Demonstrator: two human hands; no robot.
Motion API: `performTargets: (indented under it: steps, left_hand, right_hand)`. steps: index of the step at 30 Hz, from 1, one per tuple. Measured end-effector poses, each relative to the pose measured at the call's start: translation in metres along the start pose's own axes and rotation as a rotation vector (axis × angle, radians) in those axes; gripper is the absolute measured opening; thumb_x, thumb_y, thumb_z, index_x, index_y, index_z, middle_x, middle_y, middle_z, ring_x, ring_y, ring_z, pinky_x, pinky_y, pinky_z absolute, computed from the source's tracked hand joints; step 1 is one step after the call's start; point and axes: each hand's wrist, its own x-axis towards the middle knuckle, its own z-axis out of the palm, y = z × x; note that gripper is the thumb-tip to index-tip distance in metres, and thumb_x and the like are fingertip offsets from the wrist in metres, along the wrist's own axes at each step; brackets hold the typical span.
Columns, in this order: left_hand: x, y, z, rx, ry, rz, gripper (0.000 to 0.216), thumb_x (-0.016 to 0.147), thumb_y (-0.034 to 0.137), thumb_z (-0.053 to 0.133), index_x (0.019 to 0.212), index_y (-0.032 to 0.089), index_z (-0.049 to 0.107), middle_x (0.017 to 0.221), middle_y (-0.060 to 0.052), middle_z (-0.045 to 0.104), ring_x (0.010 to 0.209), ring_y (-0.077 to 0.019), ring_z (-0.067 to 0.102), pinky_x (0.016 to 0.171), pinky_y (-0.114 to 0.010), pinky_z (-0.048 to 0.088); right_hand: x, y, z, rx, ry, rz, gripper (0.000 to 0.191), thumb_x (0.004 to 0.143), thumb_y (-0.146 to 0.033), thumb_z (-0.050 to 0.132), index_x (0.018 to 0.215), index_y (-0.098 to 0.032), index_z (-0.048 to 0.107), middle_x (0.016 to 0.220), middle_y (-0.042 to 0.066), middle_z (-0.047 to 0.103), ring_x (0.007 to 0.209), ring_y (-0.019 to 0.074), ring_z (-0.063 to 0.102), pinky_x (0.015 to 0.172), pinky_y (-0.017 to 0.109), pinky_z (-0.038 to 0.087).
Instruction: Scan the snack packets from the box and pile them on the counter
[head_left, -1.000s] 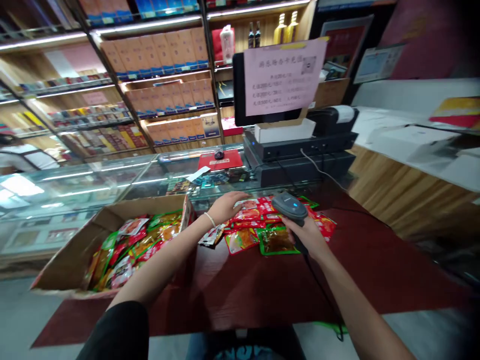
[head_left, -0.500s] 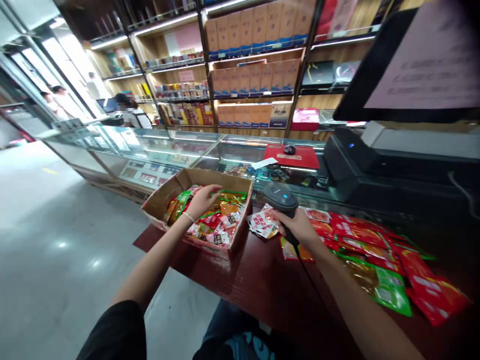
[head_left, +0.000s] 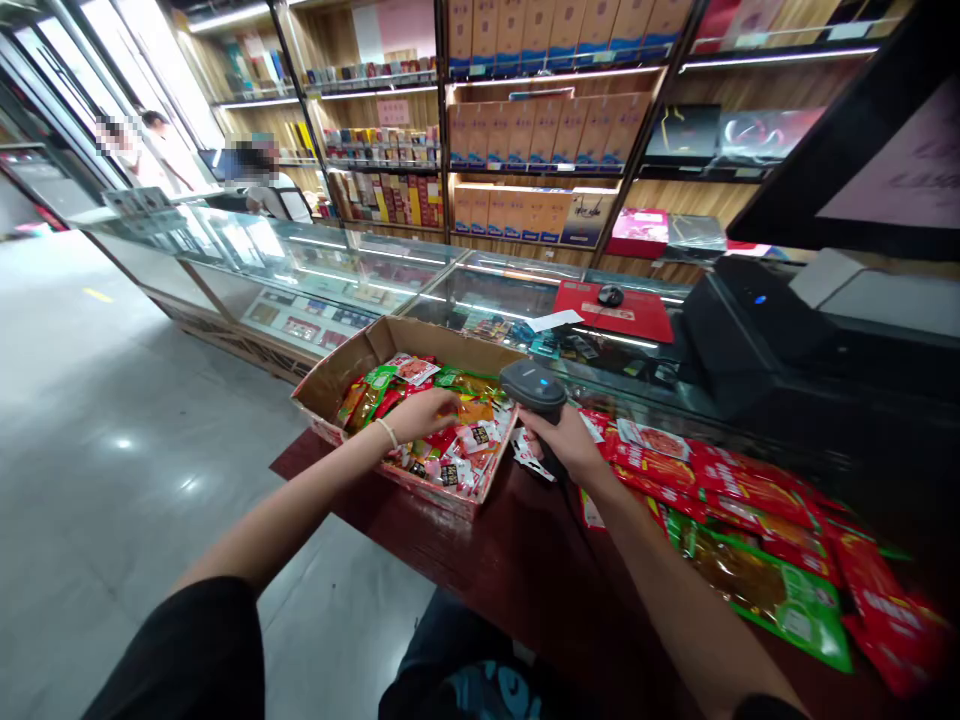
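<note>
My right hand (head_left: pixel 568 440) is wrapped round the handle of a black barcode scanner (head_left: pixel 534 385) with a lit blue light, its head by the right rim of a cardboard box (head_left: pixel 341 372). Inside the box lie snack packets (head_left: pixel 381 385) in green, red, orange and white. Over them is my left hand (head_left: pixel 426 415), fingers bent together and tips down near an orange packet (head_left: pixel 475 411); whether a packet is between them is hidden. White packets (head_left: pixel 527 457) lie under the scanner, partly covered by my right hand.
Red snack packets (head_left: pixel 720 470) and a green-edged packet (head_left: pixel 750 580) lie piled at the right on the dark red tabletop (head_left: pixel 465 560). Beyond are a glass counter (head_left: pixel 352 262), a red mat (head_left: pixel 637 318) with a mouse (head_left: pixel 610 295), and a black machine (head_left: pixel 742 340). People sit or stand far left.
My left hand's fingers have bent down toward the packets. The scanner in my right hand has moved left, closer to the box. The whole view has shifted slightly.
</note>
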Motion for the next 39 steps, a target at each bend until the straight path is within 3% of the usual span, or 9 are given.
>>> performTargets:
  steps: [4, 11, 17, 21, 24, 28, 31, 35, 39]
  left_hand:
    - [0.011, 0.021, 0.013, 0.126, -0.203, 0.084, 0.043, 0.08, 0.048, 0.065, 0.115, 0.021, 0.066, 0.109, -0.011, 0.067, 0.096, -0.0259, 0.065, 0.084, -0.032, 0.048]
    - [0.037, 0.046, 0.042, 0.266, -0.249, -0.042, 0.047, 0.062, 0.033, 0.08, 0.102, 0.014, 0.065, 0.108, -0.02, 0.065, 0.102, -0.036, 0.064, 0.087, -0.041, 0.051]
    - [0.039, 0.051, 0.043, 0.287, -0.274, -0.003, 0.021, 0.084, 0.034, 0.06, 0.09, 0.015, 0.068, 0.088, -0.019, 0.069, 0.089, -0.0334, 0.068, 0.08, -0.042, 0.051]
    - [0.041, 0.046, 0.033, 0.243, -0.213, -0.019, 0.014, 0.084, 0.027, 0.06, 0.087, 0.017, 0.068, 0.082, -0.014, 0.07, 0.085, -0.0283, 0.068, 0.078, -0.036, 0.05]
    - [0.049, 0.039, 0.014, 0.002, 0.003, -0.165, 0.016, 0.084, 0.028, 0.059, 0.082, 0.016, 0.069, 0.079, -0.008, 0.07, 0.081, -0.0232, 0.066, 0.075, -0.031, 0.05]
    - [0.064, 0.049, -0.013, -0.807, 0.233, -0.337, 0.026, 0.08, 0.038, 0.067, 0.088, 0.013, 0.067, 0.081, -0.004, 0.07, 0.073, -0.016, 0.065, 0.07, -0.027, 0.053]
    - [0.077, 0.073, -0.018, -1.252, 0.329, -0.408, 0.031, 0.074, 0.028, 0.076, 0.099, 0.014, 0.063, 0.085, -0.004, 0.07, 0.069, -0.0119, 0.065, 0.068, -0.025, 0.057]
    - [0.091, 0.099, -0.004, -1.481, 0.389, -0.488, 0.025, 0.078, 0.021, 0.075, 0.097, 0.014, 0.06, 0.083, -0.005, 0.07, 0.066, -0.0097, 0.067, 0.068, -0.023, 0.06]
    - [0.097, 0.1, 0.012, -1.543, 0.371, -0.518, 0.022, 0.083, 0.023, 0.071, 0.097, 0.013, 0.058, 0.088, -0.008, 0.072, 0.071, -0.0125, 0.07, 0.07, -0.024, 0.061]
  right_hand:
    - [-0.001, 0.008, -0.009, -0.003, 0.014, 0.008, 0.038, 0.075, -0.053, 0.071, 0.069, -0.019, 0.056, 0.046, -0.004, 0.052, 0.034, 0.0102, 0.046, 0.037, 0.023, 0.038]
    - [-0.01, 0.015, -0.021, 0.053, 0.072, 0.012, 0.037, 0.074, -0.052, 0.074, 0.083, -0.018, 0.062, 0.052, -0.004, 0.055, 0.038, 0.0115, 0.05, 0.038, 0.024, 0.042]
    - [-0.017, 0.017, -0.027, 0.073, 0.088, 0.025, 0.037, 0.073, -0.05, 0.076, 0.084, -0.018, 0.062, 0.052, -0.004, 0.055, 0.036, 0.0112, 0.048, 0.036, 0.025, 0.04]
    - [-0.021, 0.02, -0.033, 0.11, 0.081, -0.001, 0.036, 0.074, -0.05, 0.075, 0.084, -0.018, 0.062, 0.052, -0.005, 0.055, 0.038, 0.0109, 0.048, 0.038, 0.025, 0.041]
    - [-0.026, 0.022, -0.041, 0.099, 0.068, -0.01, 0.033, 0.077, -0.049, 0.073, 0.081, -0.019, 0.062, 0.049, -0.004, 0.055, 0.038, 0.0118, 0.049, 0.039, 0.025, 0.041]
    - [-0.033, 0.024, -0.053, 0.04, 0.046, 0.002, 0.034, 0.078, -0.051, 0.072, 0.072, -0.021, 0.057, 0.046, -0.003, 0.054, 0.036, 0.0125, 0.047, 0.038, 0.026, 0.038]
    - [-0.037, 0.022, -0.06, 0.039, 0.079, 0.01, 0.035, 0.076, -0.052, 0.074, 0.077, -0.022, 0.056, 0.046, -0.005, 0.052, 0.035, 0.0128, 0.047, 0.037, 0.027, 0.037]
    - [-0.044, 0.014, -0.071, 0.032, 0.152, -0.002, 0.037, 0.074, -0.049, 0.076, 0.091, -0.024, 0.054, 0.05, -0.006, 0.055, 0.035, 0.0128, 0.048, 0.036, 0.026, 0.039]
    - [-0.049, 0.01, -0.078, 0.002, 0.204, 0.006, 0.042, 0.075, -0.046, 0.074, 0.104, -0.025, 0.051, 0.049, -0.007, 0.056, 0.034, 0.0131, 0.047, 0.034, 0.025, 0.039]
